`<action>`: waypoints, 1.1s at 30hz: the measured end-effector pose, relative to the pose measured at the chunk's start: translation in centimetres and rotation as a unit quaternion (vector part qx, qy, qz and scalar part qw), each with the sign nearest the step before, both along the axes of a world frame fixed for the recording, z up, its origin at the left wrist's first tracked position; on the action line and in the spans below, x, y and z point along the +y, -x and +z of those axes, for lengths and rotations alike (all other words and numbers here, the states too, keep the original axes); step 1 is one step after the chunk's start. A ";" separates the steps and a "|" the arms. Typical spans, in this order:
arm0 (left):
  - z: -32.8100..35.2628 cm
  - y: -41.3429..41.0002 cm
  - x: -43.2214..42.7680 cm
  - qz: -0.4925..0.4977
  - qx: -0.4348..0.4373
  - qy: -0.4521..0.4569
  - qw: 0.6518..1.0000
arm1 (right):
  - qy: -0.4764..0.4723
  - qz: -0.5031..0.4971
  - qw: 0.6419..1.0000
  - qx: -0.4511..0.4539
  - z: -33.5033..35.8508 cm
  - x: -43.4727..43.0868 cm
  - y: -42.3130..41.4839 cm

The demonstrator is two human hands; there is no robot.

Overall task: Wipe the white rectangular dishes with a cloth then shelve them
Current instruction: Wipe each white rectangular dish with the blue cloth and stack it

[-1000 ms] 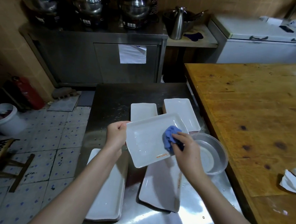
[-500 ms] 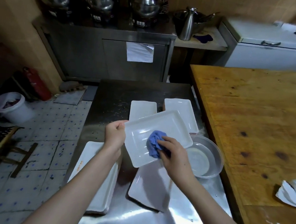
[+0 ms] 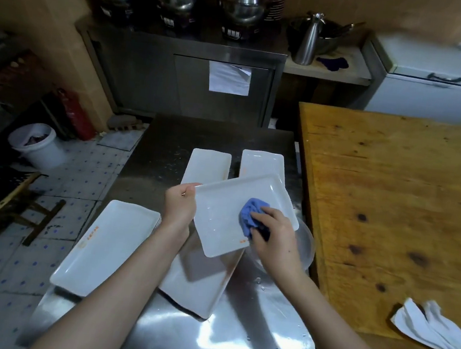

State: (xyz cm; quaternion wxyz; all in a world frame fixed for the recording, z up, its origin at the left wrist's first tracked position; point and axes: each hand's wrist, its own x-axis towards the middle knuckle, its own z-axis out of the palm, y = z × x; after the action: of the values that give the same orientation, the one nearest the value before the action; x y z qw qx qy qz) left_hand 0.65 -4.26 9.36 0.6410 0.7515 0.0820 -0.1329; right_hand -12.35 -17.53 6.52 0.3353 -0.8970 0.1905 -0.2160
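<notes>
1. Wooden table (image 3: 390,208), right of the work area. It carries a crumpled white rag (image 3: 435,329) near its front edge.
2. Stainless steel worktable (image 3: 234,342), wet in places. All the dishes are on or over it.
3. Long white dishes at rest:
   - near-left stack (image 3: 108,246), printed in orange;
   - centre long dish (image 3: 197,290), partly under the held one;
   - two far dishes (image 3: 207,166), side by side towards the back.
4. Held rectangular dish (image 3: 218,221), raised above the worktable and tilted, inner face up, with an orange mark near its lower corner.
5. Shallow bowl (image 3: 306,240), just beside the wooden table and partly hidden by the right wrist.
6. Left hand (image 3: 179,206), clamped on the held rectangular dish at its left short edge, thumb over the rim.
7. Right hand (image 3: 274,235), fingers curled round the blue cloth (image 3: 249,212), pressing it onto the dish's inner face right of centre.

Step in hand: wiping, judged mid-way on this dish; its left half is not yet under the cloth.

Next move calls for a steady left grip while the cloth sweeps towards the left rim and corners. The dish then goes to a shelf; none can be made out here.
</notes>
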 end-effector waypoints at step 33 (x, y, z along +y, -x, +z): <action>1.7 0.7 2.7 0.038 0.021 0.008 0.999 | 0.086 0.085 0.993 -0.011 -0.4 0.5 -1.0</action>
State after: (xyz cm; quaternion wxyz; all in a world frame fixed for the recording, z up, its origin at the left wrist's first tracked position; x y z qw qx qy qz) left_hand -0.02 -1.57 11.04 0.6496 0.7399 0.1227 -0.1246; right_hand -11.39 -17.01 6.13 0.2762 -0.9329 0.0909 -0.2125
